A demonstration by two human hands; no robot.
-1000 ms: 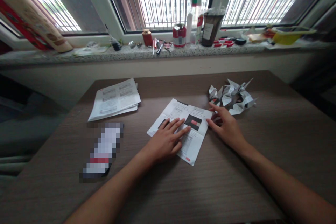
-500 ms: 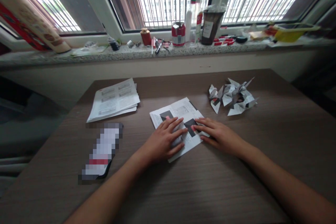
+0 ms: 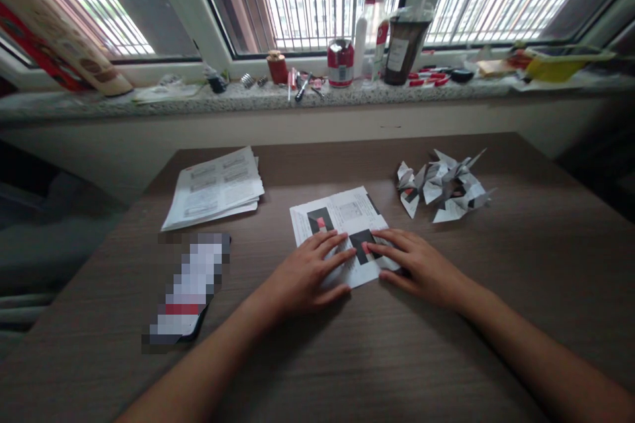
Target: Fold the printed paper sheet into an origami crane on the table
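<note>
A printed sheet of paper (image 3: 347, 208) with dark picture blocks lies on the brown table, partly folded. Over its lower left part my left hand (image 3: 315, 268) rests flat, fingers stretched out and apart. My right hand (image 3: 414, 261) lies on the sheet's right edge, its fingers also spread and pointing left. Neither hand grips anything. The two hands cover the paper's lower edge and right corner in part. Beyond my right hand sit several folded paper shapes (image 3: 449, 185) with pointed tips, made of similar printed paper.
A stack of printed sheets (image 3: 218, 185) lies at the table's back left. Nearer me is a phone (image 3: 191, 291), its screen blurred out. On the windowsill (image 3: 173, 102) stand a red can (image 3: 340, 64), a dark drink cup (image 3: 404, 46) and a yellow container (image 3: 555, 66).
The sheet has turned slightly, and its near corner no longer sticks out below my left hand. Both hands remain on it. The camera view has shifted a little.
</note>
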